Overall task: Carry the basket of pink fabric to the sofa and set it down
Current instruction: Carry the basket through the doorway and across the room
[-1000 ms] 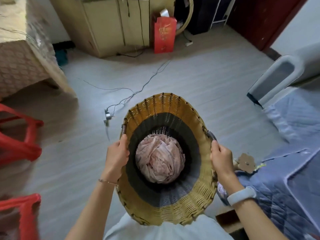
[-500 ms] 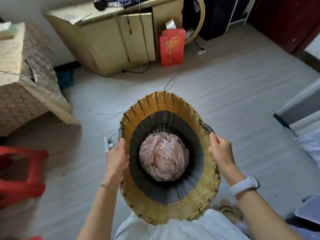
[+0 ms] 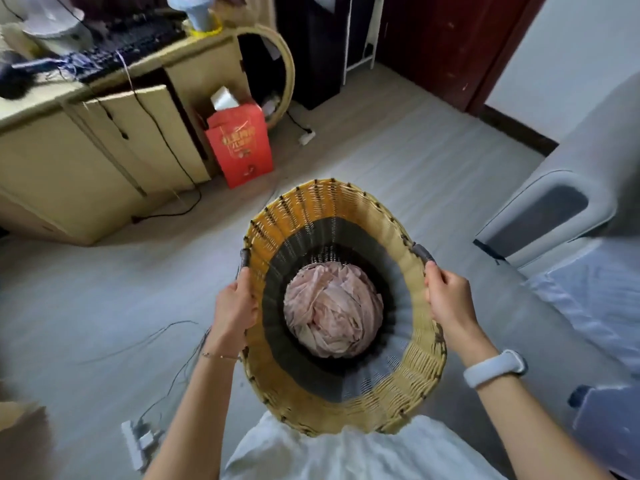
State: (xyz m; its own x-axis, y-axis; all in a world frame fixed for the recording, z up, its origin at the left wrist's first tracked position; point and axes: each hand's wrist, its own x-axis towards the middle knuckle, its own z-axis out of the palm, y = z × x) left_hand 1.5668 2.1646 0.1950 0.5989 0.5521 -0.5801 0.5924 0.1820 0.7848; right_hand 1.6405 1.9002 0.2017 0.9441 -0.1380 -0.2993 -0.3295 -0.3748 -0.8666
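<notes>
Both hands, left hand (image 3: 235, 308) and right hand (image 3: 448, 299), curl their fingers around the handles of the yellow-and-black woven wicker basket (image 3: 346, 393) holding crumpled pink fabric (image 3: 332, 320). Bare floor lies ahead of the basket; the grey sofa (image 3: 554, 216) has come closer on its right.

Fabric (image 3: 333, 315) in the basket (image 3: 346, 400), between both hands; cabinet (image 3: 86, 168) ahead-left, sofa (image 3: 561, 216) to the right.

Red paper bag (image 3: 240, 146) is standing on the floor (image 3: 398, 161), touching the cabinet's (image 3: 79, 161) right end. Keyboard (image 3: 128, 46) is lying on the cabinet top, near its back edge. Black cables (image 3: 166, 143) are hanging down the cabinet doors. White power strip (image 3: 138, 445) is lying on the floor, lower left. Dark red door (image 3: 446, 39) is standing at the back.
</notes>
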